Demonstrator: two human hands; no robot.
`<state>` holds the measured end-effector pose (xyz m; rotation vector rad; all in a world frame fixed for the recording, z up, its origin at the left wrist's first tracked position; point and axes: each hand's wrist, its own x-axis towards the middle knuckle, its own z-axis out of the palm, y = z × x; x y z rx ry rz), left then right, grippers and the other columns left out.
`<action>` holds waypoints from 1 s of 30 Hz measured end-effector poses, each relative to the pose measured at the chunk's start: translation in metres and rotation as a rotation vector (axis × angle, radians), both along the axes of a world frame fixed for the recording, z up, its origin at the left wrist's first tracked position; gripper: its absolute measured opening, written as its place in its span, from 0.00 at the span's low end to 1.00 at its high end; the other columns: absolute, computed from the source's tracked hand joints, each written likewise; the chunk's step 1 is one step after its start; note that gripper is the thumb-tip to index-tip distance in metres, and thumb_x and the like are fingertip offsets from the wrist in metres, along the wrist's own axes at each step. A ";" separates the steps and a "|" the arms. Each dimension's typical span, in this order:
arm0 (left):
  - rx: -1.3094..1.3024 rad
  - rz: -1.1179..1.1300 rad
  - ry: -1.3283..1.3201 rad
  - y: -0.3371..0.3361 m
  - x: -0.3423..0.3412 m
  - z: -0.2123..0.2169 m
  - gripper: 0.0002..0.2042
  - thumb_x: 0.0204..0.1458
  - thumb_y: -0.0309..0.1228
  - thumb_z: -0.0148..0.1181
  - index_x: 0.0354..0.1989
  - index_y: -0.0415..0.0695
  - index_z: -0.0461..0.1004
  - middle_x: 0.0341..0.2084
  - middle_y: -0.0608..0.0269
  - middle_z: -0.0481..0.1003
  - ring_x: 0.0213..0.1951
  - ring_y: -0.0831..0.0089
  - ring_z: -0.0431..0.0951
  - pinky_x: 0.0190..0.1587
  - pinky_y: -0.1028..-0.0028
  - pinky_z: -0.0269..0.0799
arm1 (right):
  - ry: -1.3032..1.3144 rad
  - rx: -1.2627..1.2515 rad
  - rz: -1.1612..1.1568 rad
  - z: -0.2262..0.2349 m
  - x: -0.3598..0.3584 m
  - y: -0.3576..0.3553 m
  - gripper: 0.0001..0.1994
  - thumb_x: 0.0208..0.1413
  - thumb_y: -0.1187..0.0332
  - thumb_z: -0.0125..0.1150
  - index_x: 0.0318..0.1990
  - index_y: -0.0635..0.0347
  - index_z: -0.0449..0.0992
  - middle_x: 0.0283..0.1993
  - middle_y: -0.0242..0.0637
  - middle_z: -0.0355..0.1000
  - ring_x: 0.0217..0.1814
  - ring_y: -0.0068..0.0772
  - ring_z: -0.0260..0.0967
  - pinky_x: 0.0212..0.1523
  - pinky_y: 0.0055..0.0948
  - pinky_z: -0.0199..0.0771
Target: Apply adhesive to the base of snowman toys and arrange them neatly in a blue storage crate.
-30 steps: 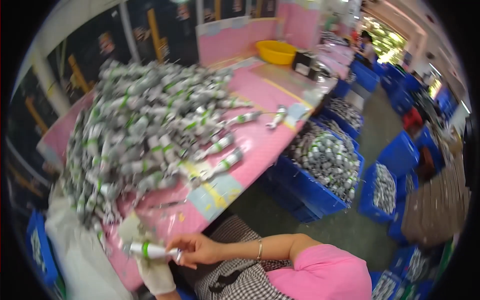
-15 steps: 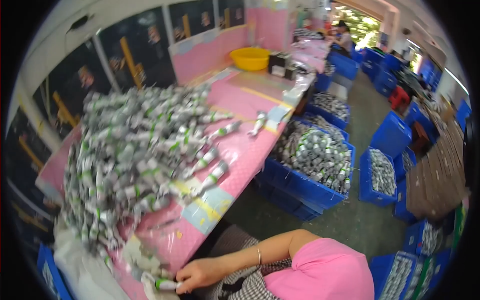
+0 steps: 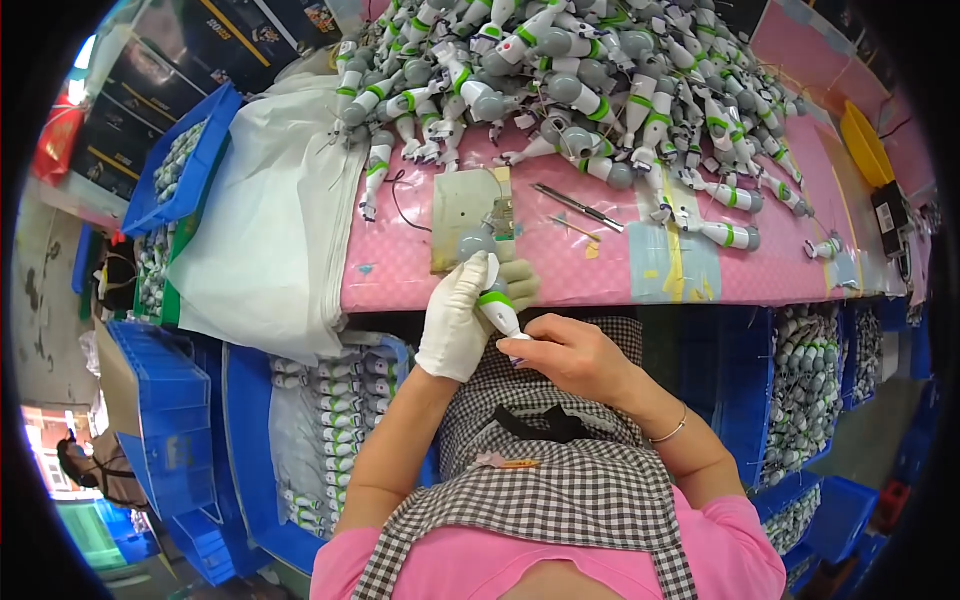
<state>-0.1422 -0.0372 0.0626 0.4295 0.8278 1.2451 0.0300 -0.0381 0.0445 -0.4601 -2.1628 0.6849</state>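
Note:
My left hand (image 3: 455, 322), in a white glove, is closed around a grey-and-white toy part with a green band (image 3: 495, 297), just in front of the pink table's edge (image 3: 620, 275). My bare right hand (image 3: 575, 355) pinches the part's lower white tip from the right. A large pile of the same parts (image 3: 570, 70) covers the far side of the table. Just beyond my hands, a grey pad (image 3: 458, 205) lies on the table with a small metal fixture on it. Thin metal tweezers (image 3: 578, 207) lie to its right.
A white plastic sheet (image 3: 270, 220) hangs over the table's left end. Blue crates of finished parts stand below on the left (image 3: 330, 420) and on the right (image 3: 810, 380). A yellow bowl (image 3: 865, 145) sits far right on the table. A checked apron covers my lap.
The view has swung from across the table down to my lap. Earlier only my right hand held a part at the table edge; now both hands are on one.

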 end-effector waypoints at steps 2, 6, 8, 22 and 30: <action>0.102 -0.028 0.113 0.000 -0.002 -0.005 0.24 0.60 0.45 0.45 0.52 0.34 0.61 0.40 0.49 0.72 0.42 0.57 0.75 0.48 0.60 0.72 | -0.005 -0.007 0.002 0.002 -0.003 -0.001 0.20 0.39 0.76 0.65 0.45 0.56 0.75 0.29 0.35 0.66 0.27 0.33 0.68 0.27 0.29 0.70; 0.120 -0.051 0.018 0.005 -0.005 -0.004 0.26 0.59 0.48 0.46 0.50 0.34 0.62 0.41 0.50 0.73 0.41 0.61 0.77 0.44 0.64 0.74 | -0.052 0.014 -0.001 0.005 -0.005 0.004 0.19 0.40 0.76 0.64 0.45 0.56 0.75 0.29 0.36 0.65 0.28 0.34 0.67 0.27 0.30 0.70; 0.087 -0.019 -0.022 0.003 -0.005 -0.002 0.26 0.59 0.48 0.46 0.51 0.34 0.62 0.42 0.50 0.73 0.42 0.61 0.76 0.45 0.63 0.74 | -0.066 0.001 0.013 0.004 -0.006 0.006 0.19 0.40 0.76 0.64 0.45 0.56 0.75 0.29 0.36 0.64 0.28 0.34 0.67 0.27 0.30 0.70; 0.378 -0.154 -0.482 0.002 -0.037 -0.060 0.27 0.54 0.45 0.54 0.61 0.50 0.59 0.53 0.62 0.68 0.51 0.66 0.70 0.51 0.59 0.67 | 0.283 -0.154 0.077 0.011 0.025 -0.006 0.19 0.49 0.68 0.62 0.51 0.57 0.72 0.46 0.41 0.61 0.41 0.36 0.65 0.40 0.30 0.68; 0.084 -0.213 -0.932 0.012 0.010 0.021 0.30 0.52 0.43 0.56 0.63 0.52 0.54 0.56 0.62 0.63 0.57 0.64 0.62 0.56 0.49 0.56 | 0.437 -0.482 -0.603 -0.007 0.063 0.002 0.07 0.52 0.70 0.60 0.38 0.61 0.77 0.30 0.31 0.70 0.28 0.18 0.64 0.28 0.21 0.65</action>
